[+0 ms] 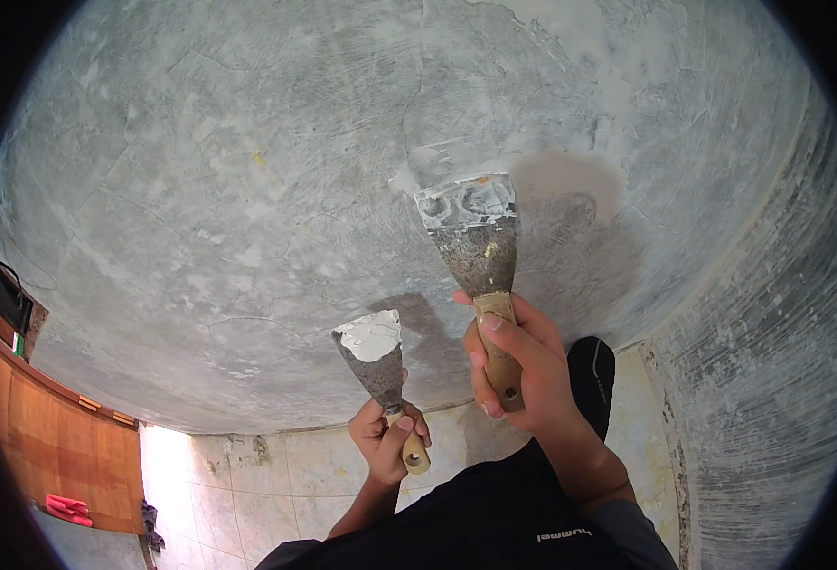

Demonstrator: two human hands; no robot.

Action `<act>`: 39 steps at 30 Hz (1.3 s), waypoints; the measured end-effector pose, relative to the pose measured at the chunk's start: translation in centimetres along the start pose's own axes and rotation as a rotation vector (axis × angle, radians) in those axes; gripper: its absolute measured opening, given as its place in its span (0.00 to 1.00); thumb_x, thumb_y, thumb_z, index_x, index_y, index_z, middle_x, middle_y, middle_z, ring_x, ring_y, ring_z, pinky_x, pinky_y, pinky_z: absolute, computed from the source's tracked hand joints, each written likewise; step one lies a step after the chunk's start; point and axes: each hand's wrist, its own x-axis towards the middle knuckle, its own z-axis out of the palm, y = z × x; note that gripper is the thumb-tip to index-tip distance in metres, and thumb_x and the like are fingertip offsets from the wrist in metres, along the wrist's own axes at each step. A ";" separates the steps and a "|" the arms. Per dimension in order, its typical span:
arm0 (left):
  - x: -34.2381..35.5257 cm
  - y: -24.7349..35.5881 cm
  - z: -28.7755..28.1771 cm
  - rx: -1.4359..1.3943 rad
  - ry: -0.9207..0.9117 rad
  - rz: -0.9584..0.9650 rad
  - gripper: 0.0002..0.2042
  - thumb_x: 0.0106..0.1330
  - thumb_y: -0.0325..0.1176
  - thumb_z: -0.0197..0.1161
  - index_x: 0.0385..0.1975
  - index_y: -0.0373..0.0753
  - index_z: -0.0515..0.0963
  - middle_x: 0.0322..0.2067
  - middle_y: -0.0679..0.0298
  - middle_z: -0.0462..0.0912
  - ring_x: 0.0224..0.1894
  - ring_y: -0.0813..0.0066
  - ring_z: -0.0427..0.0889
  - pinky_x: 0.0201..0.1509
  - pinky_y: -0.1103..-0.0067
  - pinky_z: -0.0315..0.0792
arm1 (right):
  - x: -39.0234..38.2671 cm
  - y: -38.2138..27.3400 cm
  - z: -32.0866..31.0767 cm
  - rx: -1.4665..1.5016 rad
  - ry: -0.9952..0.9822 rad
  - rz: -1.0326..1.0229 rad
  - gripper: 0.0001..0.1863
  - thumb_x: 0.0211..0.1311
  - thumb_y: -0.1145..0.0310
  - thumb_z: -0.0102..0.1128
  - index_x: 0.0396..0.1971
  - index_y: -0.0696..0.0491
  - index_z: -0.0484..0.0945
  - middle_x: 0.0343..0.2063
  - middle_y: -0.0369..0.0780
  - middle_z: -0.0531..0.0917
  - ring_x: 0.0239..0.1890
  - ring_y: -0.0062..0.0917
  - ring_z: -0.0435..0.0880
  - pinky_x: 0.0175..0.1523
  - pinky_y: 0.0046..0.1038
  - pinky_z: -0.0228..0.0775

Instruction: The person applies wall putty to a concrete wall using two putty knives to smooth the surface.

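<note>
My left hand (387,439) is wrapped round the wooden handle of a smaller putty knife (371,366), blade up. A thick lump of white filler (372,334) covers the end of that blade. Higher and to the right, my right hand (523,366) grips the wooden handle of a wider putty knife (480,247), thumb on the near face. White smears coat its worn blade, whose top edge is at or close to the grey plastered wall (276,209); contact cannot be made out. Fresh white streaks mark the wall just beside the blade's upper left corner.
A second rough grey wall (770,380) meets the first at a corner on the right. Below lies a pale tiled floor (276,475), with my dark shoe (591,375) near the corner. Wooden furniture (67,437) with a pink cloth (68,510) stands at the lower left.
</note>
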 end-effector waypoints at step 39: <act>-0.5 -0.3 0.0 -0.020 0.004 0.004 0.25 0.61 0.26 0.56 0.60 0.23 0.70 0.19 0.57 0.77 0.16 0.73 0.76 0.21 0.80 0.72 | 4.2 8.0 -6.4 -0.253 -0.006 -0.383 0.14 0.75 0.63 0.50 0.41 0.61 0.73 0.21 0.41 0.79 0.14 0.19 0.75 0.19 0.22 0.64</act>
